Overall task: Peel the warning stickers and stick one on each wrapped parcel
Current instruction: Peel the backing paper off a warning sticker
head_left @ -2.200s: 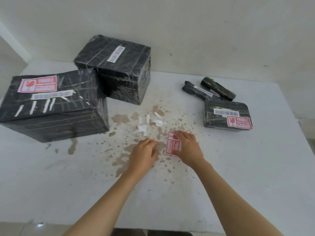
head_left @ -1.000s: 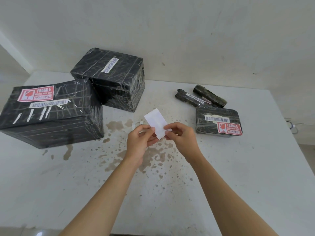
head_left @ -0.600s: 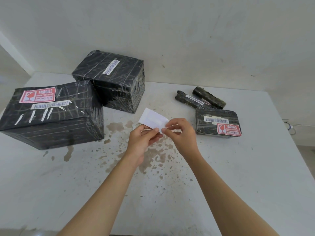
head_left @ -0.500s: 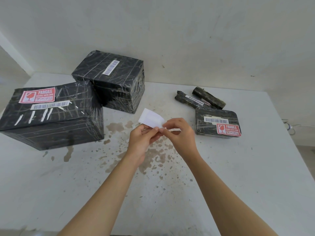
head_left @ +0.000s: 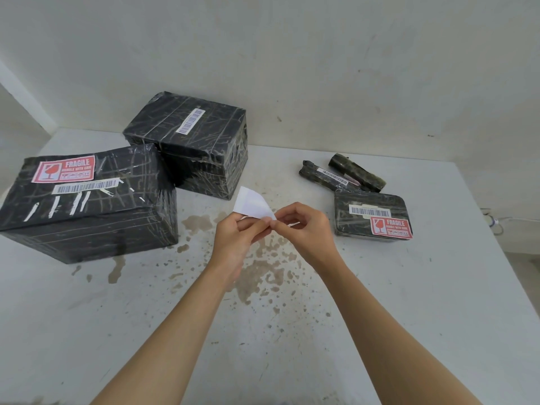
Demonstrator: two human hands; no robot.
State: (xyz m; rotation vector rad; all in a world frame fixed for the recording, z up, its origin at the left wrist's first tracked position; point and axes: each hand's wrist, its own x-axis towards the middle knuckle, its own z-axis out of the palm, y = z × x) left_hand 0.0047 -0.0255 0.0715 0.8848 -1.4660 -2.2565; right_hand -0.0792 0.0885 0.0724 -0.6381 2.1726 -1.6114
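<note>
White backing: pinched at its near corner between fingers of left hand (head_left: pixel 233 235) and right hand (head_left: pixel 306 229), both closed on sticker (head_left: pixel 251 203), tips touching at the shared corner.
Direction from fingers: rises up and to the far left, away from the pinch, held above the stained desk (head_left: pixel 380 287).
Long axis: slanted from near right to far left, sheet slightly curled.
Nearer hand: both at the same corner; left supports from beneath, right nips the edge, likely to split face from liner.
Look of sticker: blank white side toward camera, printed side not visible.
Unlabelled targets, by judgement: far box (head_left: pixel 190 141) with barcode only; two rolled parcels (head_left: pixel 342 176) at far right, no red label seen.
Already labelled: near left box (head_left: pixel 87 197) and flat parcel (head_left: pixel 372 214), each showing a red FRAGILE label.
</note>
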